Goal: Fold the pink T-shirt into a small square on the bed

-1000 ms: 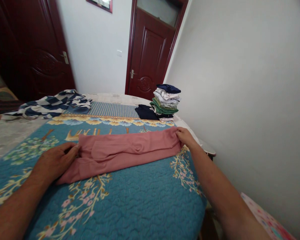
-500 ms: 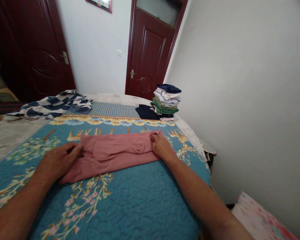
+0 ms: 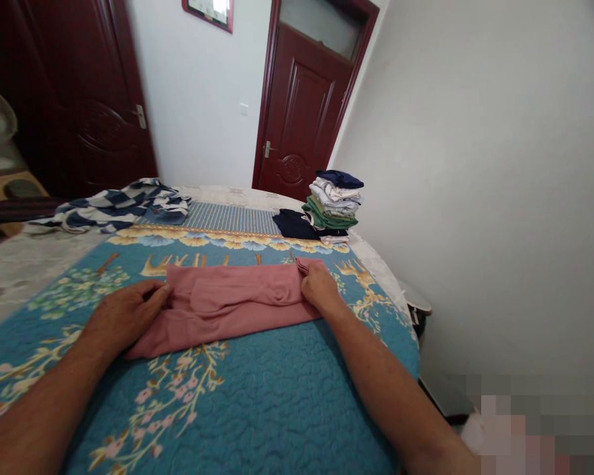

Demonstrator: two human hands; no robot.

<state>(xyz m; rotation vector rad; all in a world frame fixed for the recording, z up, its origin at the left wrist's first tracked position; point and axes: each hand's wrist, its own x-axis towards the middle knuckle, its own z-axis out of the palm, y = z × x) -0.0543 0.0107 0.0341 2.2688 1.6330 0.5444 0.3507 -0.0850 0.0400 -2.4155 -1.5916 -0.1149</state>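
A folded pink garment [image 3: 242, 290] lies lengthwise across the blue quilted bedcover, with a few creases along its middle. At its left end, my left hand [image 3: 129, 313] grips the cloth, thumb on top and the other fingers partly hidden. My right hand [image 3: 321, 287] pinches the folded edge at the far right end, where a small fold of cloth stands up between the fingers. What kind of garment it is cannot be made out.
Past the pink cloth stands a stack of folded clothes [image 3: 334, 201], with a dark navy folded garment [image 3: 296, 224] beside it. A checked cloth [image 3: 123, 204] lies crumpled at the far left. The bedcover [image 3: 287, 396] has flower patterns. A white wall [image 3: 475, 198] borders the right side.
The view has shifted slightly, so everything sits a little further right. My right hand has adjusted its pinch, and the cloth edge there now stands up flatter. My left hand keeps its place.
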